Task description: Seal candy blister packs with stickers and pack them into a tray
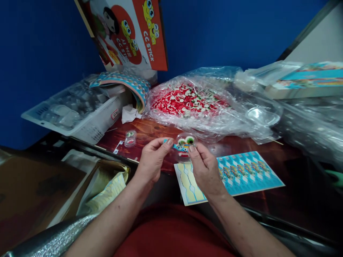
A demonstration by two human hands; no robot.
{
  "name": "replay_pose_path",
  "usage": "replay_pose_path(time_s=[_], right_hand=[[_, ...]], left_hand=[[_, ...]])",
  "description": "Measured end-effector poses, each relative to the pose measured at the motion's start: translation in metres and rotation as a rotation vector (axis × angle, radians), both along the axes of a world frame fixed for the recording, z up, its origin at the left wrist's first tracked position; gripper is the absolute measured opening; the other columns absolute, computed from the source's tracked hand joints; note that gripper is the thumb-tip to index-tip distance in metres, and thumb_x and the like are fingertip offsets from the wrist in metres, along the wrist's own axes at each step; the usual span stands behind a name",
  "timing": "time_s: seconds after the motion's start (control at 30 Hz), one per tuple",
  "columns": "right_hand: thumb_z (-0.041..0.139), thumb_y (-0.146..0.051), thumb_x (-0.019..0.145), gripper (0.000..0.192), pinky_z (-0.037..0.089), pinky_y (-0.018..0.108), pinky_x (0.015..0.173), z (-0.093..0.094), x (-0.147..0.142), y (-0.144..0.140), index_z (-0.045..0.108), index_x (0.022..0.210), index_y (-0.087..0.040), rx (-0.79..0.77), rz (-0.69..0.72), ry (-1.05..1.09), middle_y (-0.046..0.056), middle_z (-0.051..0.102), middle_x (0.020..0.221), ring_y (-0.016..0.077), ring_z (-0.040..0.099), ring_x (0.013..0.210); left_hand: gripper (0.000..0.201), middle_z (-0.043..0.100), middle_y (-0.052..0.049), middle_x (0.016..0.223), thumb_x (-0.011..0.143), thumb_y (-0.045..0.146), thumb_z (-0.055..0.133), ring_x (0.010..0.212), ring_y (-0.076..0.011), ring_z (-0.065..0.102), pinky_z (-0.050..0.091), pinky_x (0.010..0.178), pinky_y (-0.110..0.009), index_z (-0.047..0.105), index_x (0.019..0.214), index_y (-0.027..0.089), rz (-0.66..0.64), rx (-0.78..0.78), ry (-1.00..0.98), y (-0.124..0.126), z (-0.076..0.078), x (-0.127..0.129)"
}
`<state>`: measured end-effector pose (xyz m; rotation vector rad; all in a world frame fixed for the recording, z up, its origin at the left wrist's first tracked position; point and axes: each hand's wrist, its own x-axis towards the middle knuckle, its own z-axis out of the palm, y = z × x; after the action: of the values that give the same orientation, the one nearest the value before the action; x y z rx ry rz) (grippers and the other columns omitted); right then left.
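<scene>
your forearms, nearest the lens, rising from a red lap to two hands held together above the table edge
- left hand (153, 159): fingers pinched narrow on the end of a small blue sticker (179, 146)
- right hand (204, 167): thumb and forefinger closed on a clear round capsule (185, 144) with googly eyes inside; the sticker lies across its front
- step in hand, by judgement: label going onto the capsule; the next move calls for pressing it flat and square
- sticker sheet (241, 173): just beyond your right hand, partly peeled at its left
- second capsule (130, 138): standing apart to the left on the table
- plastic bag of red and white pieces (191, 100): behind
- white basket (77, 117): far left
- orange box (134, 32): leaning on the blue wall
</scene>
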<state>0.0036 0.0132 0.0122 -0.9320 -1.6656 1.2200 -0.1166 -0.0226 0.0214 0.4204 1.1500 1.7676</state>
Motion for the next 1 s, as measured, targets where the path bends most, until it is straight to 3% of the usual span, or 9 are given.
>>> replay_pose_path(time_s=[0.1, 0.27, 0.5, 0.57, 0.67, 0.73, 0.9, 1.0], right_hand=[[0.045, -0.037, 0.086, 0.021, 0.043, 0.028, 0.066, -0.001, -0.004, -0.004, 0.055, 0.08, -0.02, -0.123, 0.049, 0.149, 0.001, 0.055, 0.072, 0.0146, 0.052, 0.07], [0.048, -0.037, 0.084, 0.019, 0.045, 0.028, 0.066, -0.003, -0.009, -0.01, 0.058, 0.083, -0.021, -0.315, 0.091, 0.375, 0.001, 0.059, 0.076, 0.0147, 0.054, 0.07], [0.042, -0.039, 0.088, 0.026, 0.04, 0.024, 0.057, 0.0, -0.003, -0.01, 0.052, 0.073, -0.02, -0.101, 0.007, 0.118, -0.001, 0.055, 0.065, 0.0121, 0.048, 0.06], [0.041, -0.039, 0.088, 0.028, 0.038, 0.024, 0.055, 0.002, -0.002, -0.009, 0.049, 0.069, -0.019, -0.06, -0.002, 0.04, -0.001, 0.053, 0.062, 0.0119, 0.048, 0.058], [0.04, -0.038, 0.088, 0.029, 0.037, 0.024, 0.053, 0.003, 0.0, -0.005, 0.045, 0.067, -0.02, -0.023, -0.035, -0.028, -0.001, 0.051, 0.059, 0.0122, 0.047, 0.056], [0.038, -0.038, 0.088, 0.028, 0.038, 0.025, 0.053, 0.002, 0.002, -0.003, 0.046, 0.069, -0.02, 0.0, -0.057, -0.051, -0.001, 0.052, 0.061, 0.0129, 0.048, 0.056], [0.034, -0.033, 0.089, 0.026, 0.038, 0.026, 0.057, -0.003, 0.015, -0.003, 0.047, 0.07, -0.02, 0.207, -0.126, -0.19, 0.003, 0.056, 0.067, 0.0146, 0.05, 0.063], [0.03, -0.034, 0.09, 0.026, 0.038, 0.026, 0.058, -0.005, 0.031, -0.005, 0.048, 0.079, -0.02, 0.291, -0.183, -0.326, 0.004, 0.057, 0.068, 0.0156, 0.052, 0.063]], left_hand=[[0.024, 0.06, 0.004, 0.055, 0.053, 0.028, 0.078, 0.051, -0.0061, 0.052, 0.042, 0.055, -0.019, 0.061, 0.061, 0.014, -0.113, -0.035, -0.115, 0.002, 0.007, -0.003], [0.026, 0.061, 0.002, 0.059, 0.052, 0.028, 0.078, 0.051, -0.0071, 0.052, 0.042, 0.055, -0.021, 0.063, 0.068, 0.014, -0.273, -0.095, -0.231, 0.003, 0.013, 0.007], [0.024, 0.06, 0.004, 0.065, 0.062, 0.028, 0.073, 0.051, -0.0056, 0.051, 0.039, 0.052, -0.019, 0.064, 0.082, 0.019, -0.477, -0.114, -0.332, 0.004, 0.007, 0.007], [0.03, 0.06, 0.004, 0.065, 0.057, 0.023, 0.076, 0.051, -0.0066, 0.052, 0.04, 0.052, -0.02, 0.063, 0.084, 0.019, -0.465, -0.146, -0.323, 0.007, 0.005, 0.006], [0.027, 0.062, 0.003, 0.062, 0.052, 0.02, 0.077, 0.054, -0.008, 0.055, 0.044, 0.056, -0.021, 0.063, 0.075, 0.015, -0.202, -0.131, -0.173, 0.008, 0.006, 0.008], [0.025, 0.065, 0.0, 0.067, 0.056, 0.025, 0.076, 0.061, -0.0094, 0.058, 0.046, 0.062, -0.021, 0.065, 0.075, 0.014, -0.099, -0.074, -0.05, 0.006, 0.009, 0.012], [0.027, 0.068, 0.001, 0.074, 0.053, 0.017, 0.078, 0.068, -0.0099, 0.061, 0.048, 0.068, -0.021, 0.067, 0.078, 0.017, -0.164, -0.055, 0.111, 0.0, 0.011, 0.024], [0.019, 0.067, 0.002, 0.077, 0.059, 0.017, 0.075, 0.068, -0.0087, 0.061, 0.048, 0.069, -0.02, 0.066, 0.076, 0.019, -0.242, 0.002, 0.193, 0.005, 0.008, 0.044]])
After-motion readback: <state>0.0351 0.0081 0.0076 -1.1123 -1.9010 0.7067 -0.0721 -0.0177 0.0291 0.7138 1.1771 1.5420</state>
